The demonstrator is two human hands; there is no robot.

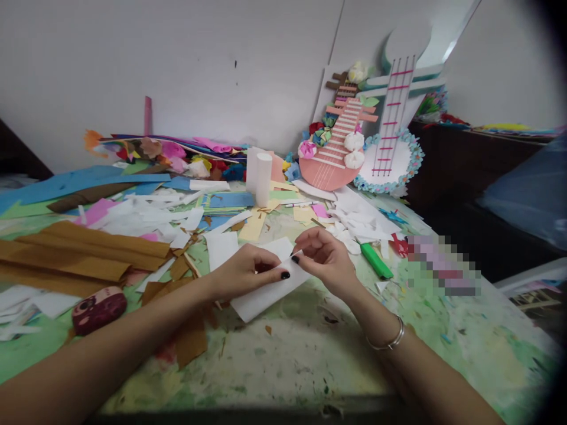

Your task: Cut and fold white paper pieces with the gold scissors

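Observation:
A folded sheet of white paper (261, 298) is held slightly above the table's front middle. My left hand (250, 268) pinches its upper edge, thumb on the near side and fingers partly hidden behind the sheet. My right hand (325, 260) pinches the same edge near its right corner, with thumb and index finger closed and the other fingers curled. The two thumbs are close together on the paper. Another white sheet (222, 248) lies flat just beyond my left hand.
Brown crepe paper (80, 254) and a dark red case (99, 310) lie to the left. A green roll (376, 261) sits to the right. White scraps (142, 212) cover the table (283, 378). A pink paper lute (332, 168) and a white one (390, 141) lean at the wall.

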